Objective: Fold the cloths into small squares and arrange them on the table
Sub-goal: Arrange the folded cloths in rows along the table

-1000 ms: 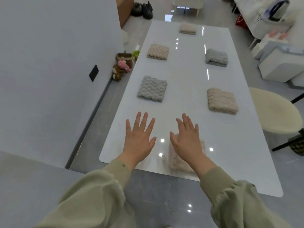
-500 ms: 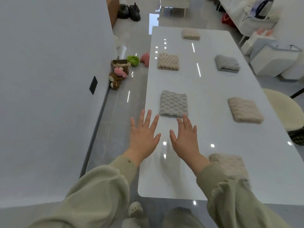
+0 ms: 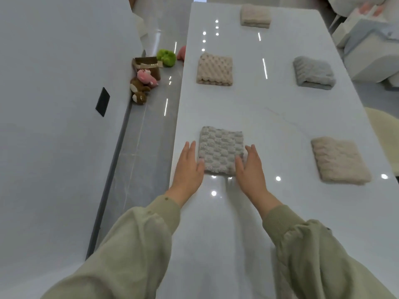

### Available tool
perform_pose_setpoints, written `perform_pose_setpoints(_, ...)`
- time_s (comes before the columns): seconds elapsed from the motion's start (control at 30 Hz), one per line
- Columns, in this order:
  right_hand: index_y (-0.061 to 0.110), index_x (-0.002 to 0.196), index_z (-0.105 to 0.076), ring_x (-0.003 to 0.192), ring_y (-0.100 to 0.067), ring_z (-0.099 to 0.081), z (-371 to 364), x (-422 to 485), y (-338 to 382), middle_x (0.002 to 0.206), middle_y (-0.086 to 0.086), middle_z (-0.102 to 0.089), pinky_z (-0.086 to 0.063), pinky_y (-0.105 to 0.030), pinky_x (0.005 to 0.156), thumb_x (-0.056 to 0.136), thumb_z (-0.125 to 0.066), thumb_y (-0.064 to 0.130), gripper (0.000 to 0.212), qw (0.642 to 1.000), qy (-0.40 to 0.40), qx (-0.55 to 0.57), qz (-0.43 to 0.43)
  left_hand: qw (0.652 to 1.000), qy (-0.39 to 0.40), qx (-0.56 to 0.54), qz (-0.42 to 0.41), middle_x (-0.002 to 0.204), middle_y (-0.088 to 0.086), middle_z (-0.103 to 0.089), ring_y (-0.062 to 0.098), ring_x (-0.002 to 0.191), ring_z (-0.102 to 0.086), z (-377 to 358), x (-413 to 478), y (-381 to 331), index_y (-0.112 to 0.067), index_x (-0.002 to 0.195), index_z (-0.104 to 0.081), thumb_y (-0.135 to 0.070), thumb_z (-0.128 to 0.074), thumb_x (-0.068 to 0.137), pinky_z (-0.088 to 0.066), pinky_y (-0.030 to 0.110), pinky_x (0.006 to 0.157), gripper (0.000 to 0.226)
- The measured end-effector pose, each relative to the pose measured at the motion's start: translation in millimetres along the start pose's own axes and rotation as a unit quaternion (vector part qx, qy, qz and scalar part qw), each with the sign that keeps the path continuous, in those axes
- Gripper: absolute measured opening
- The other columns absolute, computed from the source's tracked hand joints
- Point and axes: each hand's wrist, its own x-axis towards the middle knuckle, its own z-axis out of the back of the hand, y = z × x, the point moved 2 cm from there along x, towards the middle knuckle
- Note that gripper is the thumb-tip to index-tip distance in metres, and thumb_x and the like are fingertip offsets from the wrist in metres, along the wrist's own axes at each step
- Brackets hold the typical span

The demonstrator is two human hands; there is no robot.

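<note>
Five folded squares lay on the table (image 3: 280,117); my left hand (image 3: 188,169) and right hand (image 3: 250,169), open, flanked the gray cloth (image 3: 220,149), probably only squaring it.

My glossy white worktop (image 3: 269,117) carries five folded cloths: a grey waffle square (image 3: 221,150) nearest me, a beige one (image 3: 340,161) to its right, another beige (image 3: 214,69) and a grey (image 3: 313,73) beyond, and a blurred, probably beige one (image 3: 255,15) farthest.
</note>
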Motion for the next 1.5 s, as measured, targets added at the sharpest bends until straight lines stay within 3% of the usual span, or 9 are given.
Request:
perform_pose_setpoints(0.13,0.015,0.147,-0.021,0.138,-0.015,-0.031,-13,44,-5,0.152,-0.002,-0.029,-0.026,-0.034,0.115,0.098,-0.041,0.026,0.054,0.989,0.008,0.139,-0.050,0.972,-0.024,-0.219,0.077,0.156,-0.010,-0.015,0.006,0.142,-0.015,-8,38,5,-0.027,0.150,-0.013,-0.024,-0.037,0.101,-0.016,0.033,0.118,0.055)
perform_pose_setpoints(0.3,0.016,0.143,-0.031,0.126,-0.010,-0.043,-20,64,0,0.142,0.001,-0.042,-0.035,-0.022,0.103,0.096,-0.044,0.018,0.048,0.982,-0.017,0.183,-0.039,0.951,-0.037,-0.296,0.083,0.154,-0.002,-0.027,0.007,0.140,-0.026,-13,62,3,-0.023,0.149,-0.023,-0.016,-0.041,0.099,-0.026,0.033,0.116,0.053)
perform_pose_setpoints(0.5,0.017,0.142,-0.033,0.128,-0.007,-0.041,-34,65,5,0.142,0.005,-0.042,-0.034,-0.025,0.108,0.096,-0.045,0.017,0.048,0.980,-0.011,0.198,-0.017,0.959,-0.063,-0.272,0.044,0.150,-0.005,-0.034,0.003,0.135,-0.032,-16,61,1,-0.016,0.147,-0.029,-0.011,-0.041,0.099,-0.028,0.013,0.108,0.049)
perform_pose_setpoints(0.83,0.014,0.142,-0.033,0.130,-0.007,-0.039,-40,62,8,0.143,0.003,-0.041,-0.032,-0.025,0.110,0.095,-0.046,0.012,0.049,0.977,-0.023,0.210,-0.013,0.967,-0.084,-0.240,0.022,0.150,-0.005,-0.032,0.003,0.138,-0.027,-18,62,2,-0.015,0.146,-0.028,-0.012,-0.041,0.099,-0.022,0.015,0.111,0.049)
perform_pose_setpoints(0.97,0.015,0.141,-0.033,0.130,-0.007,-0.041,-40,62,4,0.142,0.003,-0.042,-0.033,-0.026,0.110,0.088,-0.046,0.025,0.056,0.973,-0.032,0.228,-0.014,0.960,-0.097,-0.260,0.033,0.150,-0.004,-0.032,0.004,0.138,-0.028,-14,63,7,-0.015,0.146,-0.029,-0.015,-0.040,0.099,-0.024,0.021,0.114,0.049)
perform_pose_setpoints(1.17,0.014,0.144,-0.029,0.132,-0.011,-0.038,-43,57,9,0.145,0.002,-0.039,-0.033,-0.030,0.111,0.095,-0.045,0.017,0.051,0.982,-0.018,0.190,-0.010,0.966,-0.057,-0.251,0.034,0.153,-0.007,-0.026,0.000,0.138,-0.023,-15,58,2,-0.018,0.149,-0.022,-0.017,-0.038,0.100,-0.020,0.001,0.103,0.051)
perform_pose_setpoints(1.23,0.015,0.146,-0.024,0.134,-0.011,-0.036,-41,54,9,0.148,0.001,-0.035,-0.032,-0.037,0.112,0.095,-0.044,0.025,0.055,0.986,-0.008,0.164,-0.006,0.977,-0.040,-0.208,0.016,0.156,-0.005,-0.019,0.003,0.142,-0.016,-10,55,2,-0.018,0.150,-0.018,-0.021,-0.037,0.101,-0.017,0.011,0.111,0.053)
perform_pose_setpoints(1.33,0.013,0.148,-0.017,0.141,-0.011,-0.023,-37,43,10,0.155,-0.001,-0.022,-0.023,-0.038,0.116,0.096,-0.042,0.028,0.060,0.995,-0.006,0.103,0.006,0.998,-0.025,0.013,-0.048,0.159,0.004,-0.007,0.015,0.146,-0.004,2,49,8,-0.015,0.150,-0.014,-0.027,-0.036,0.100,-0.006,0.029,0.118,0.056)
perform_pose_setpoints(1.5,0.009,0.145,-0.025,0.145,-0.021,-0.008,-43,15,21,0.157,-0.010,-0.013,-0.002,-0.044,0.118,0.095,-0.039,0.028,0.055,0.993,-0.075,-0.082,0.045,0.935,-0.011,0.273,-0.226,0.158,0.012,-0.013,0.028,0.146,-0.007,20,38,15,-0.015,0.149,-0.021,-0.033,-0.039,0.093,-0.004,0.047,0.114,0.061)
